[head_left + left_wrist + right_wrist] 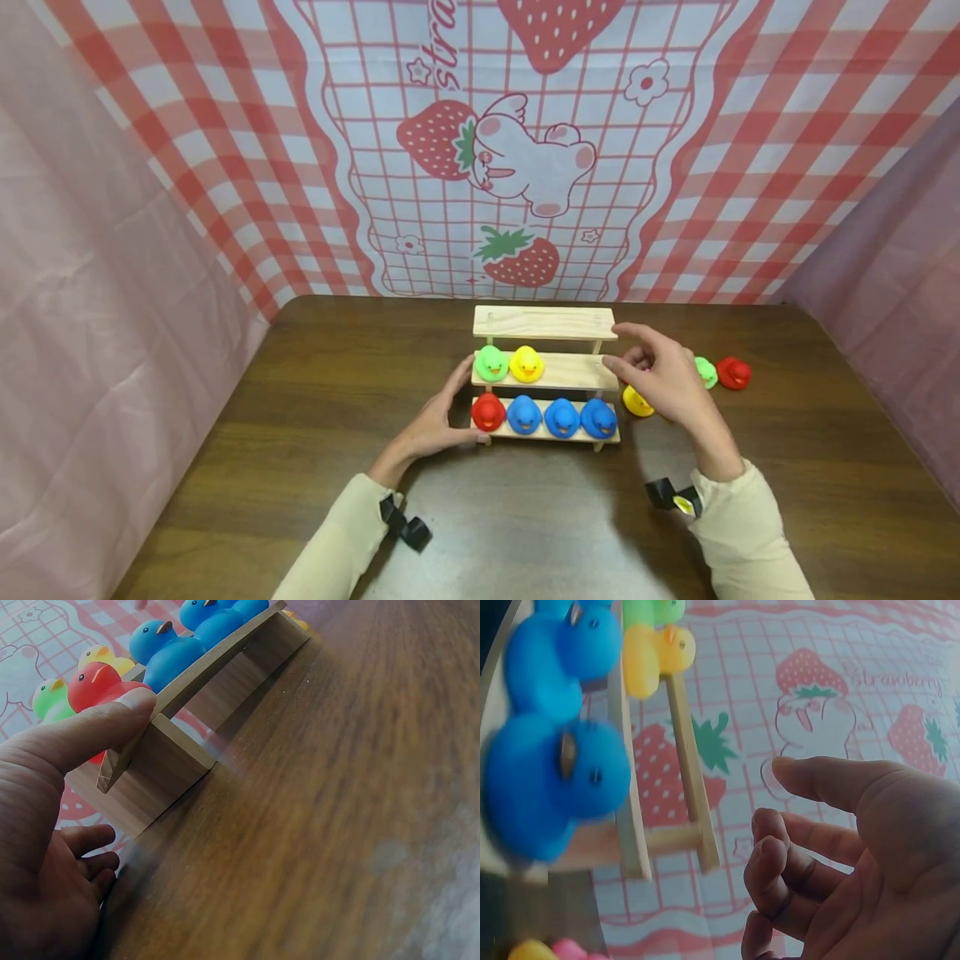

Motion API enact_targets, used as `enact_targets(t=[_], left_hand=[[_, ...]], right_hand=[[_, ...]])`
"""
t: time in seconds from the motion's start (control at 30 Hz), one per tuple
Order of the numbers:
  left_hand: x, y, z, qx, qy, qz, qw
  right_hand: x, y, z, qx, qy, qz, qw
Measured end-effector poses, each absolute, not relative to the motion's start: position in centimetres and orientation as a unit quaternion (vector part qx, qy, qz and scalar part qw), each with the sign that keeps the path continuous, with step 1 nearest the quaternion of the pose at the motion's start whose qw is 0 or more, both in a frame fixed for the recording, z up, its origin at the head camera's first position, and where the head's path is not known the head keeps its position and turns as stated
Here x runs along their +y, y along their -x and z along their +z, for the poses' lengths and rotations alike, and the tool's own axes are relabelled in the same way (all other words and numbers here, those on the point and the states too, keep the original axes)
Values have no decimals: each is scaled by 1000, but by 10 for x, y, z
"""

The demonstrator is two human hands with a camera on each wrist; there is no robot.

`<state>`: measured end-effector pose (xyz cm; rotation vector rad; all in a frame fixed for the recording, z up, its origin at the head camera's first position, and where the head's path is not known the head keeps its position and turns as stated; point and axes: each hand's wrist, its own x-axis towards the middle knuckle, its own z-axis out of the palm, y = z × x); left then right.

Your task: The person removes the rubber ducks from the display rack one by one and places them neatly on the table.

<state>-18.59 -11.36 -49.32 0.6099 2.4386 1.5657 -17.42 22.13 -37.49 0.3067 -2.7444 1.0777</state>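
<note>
A three-tier wooden rack (543, 323) stands on the table. Its bottom shelf bears a red duck (488, 412) and three blue ducks (562, 418); its middle shelf has a green duck (492, 364) and a yellow duck (527, 364) at the left. My left hand (431, 425) grips the rack's left end, thumb on the bottom shelf's corner beside the red duck (94, 686). My right hand (667, 379), fingers loosely bent and holding nothing, hovers by the right ends of the upper shelves. The right wrist view shows a gap between its thumb and fingers (769, 859).
Right of the rack lie loose ducks: a yellow one (637, 402) partly under my right hand, a green one (706, 372) and a red one (733, 373). Something pink (569, 949) shows in the right wrist view. A strawberry-patterned cloth (525, 150) hangs behind the table (337, 358).
</note>
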Motion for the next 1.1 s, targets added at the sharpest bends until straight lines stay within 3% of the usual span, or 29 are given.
enact_targets(t=[1.1], left_hand=[[-114,187,-493,815,-223,527,88]], right_hand=[[149,192,-402,-896,-150,418,18]])
